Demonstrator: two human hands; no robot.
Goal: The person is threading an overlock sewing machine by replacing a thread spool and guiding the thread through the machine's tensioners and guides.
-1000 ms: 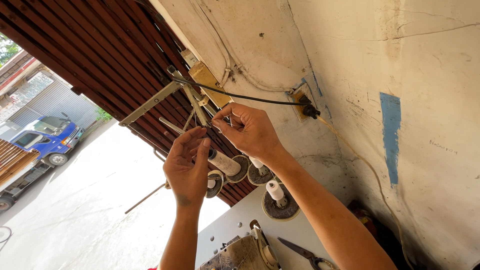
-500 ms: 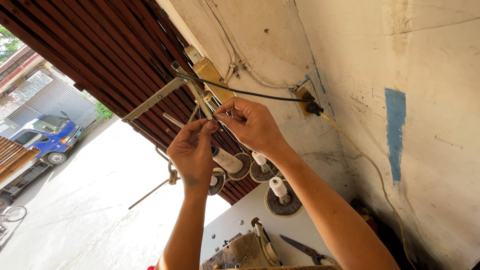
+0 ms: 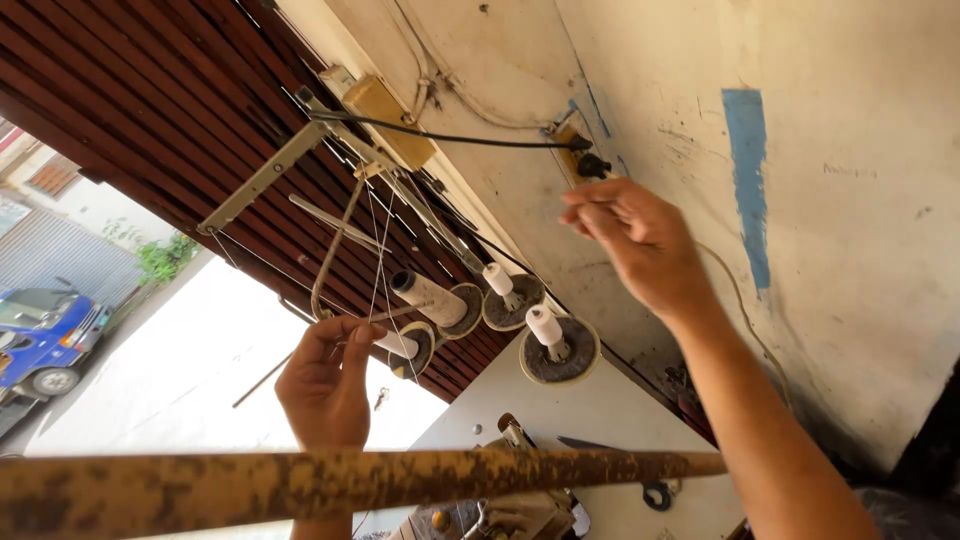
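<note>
My left hand [image 3: 325,385] is raised below a metal thread stand [image 3: 262,180], its thumb and fingers pinched on a fine white thread [image 3: 378,262] that runs down from the stand's guide arm. My right hand [image 3: 632,238] is held higher and to the right, near the wall, fingers curled loosely together; no thread shows in it. Between the hands stand white thread spools on round discs: one long spool [image 3: 430,298], a second [image 3: 499,279] and a third [image 3: 546,326]. A further spool [image 3: 397,346] sits just right of my left fingers.
A rusty bar [image 3: 350,485] crosses the foreground under my left hand. Below lie a sewing machine head [image 3: 520,512] and scissors [image 3: 592,445] on a white tabletop. A black cable runs to a wall socket [image 3: 588,162]. A brown slatted shutter [image 3: 130,90] is behind; a blue truck [image 3: 40,340] stands outside.
My hands were together at the thread stand; now they are apart. The left hand has come down with the thread, and the right has drawn off to the right.
</note>
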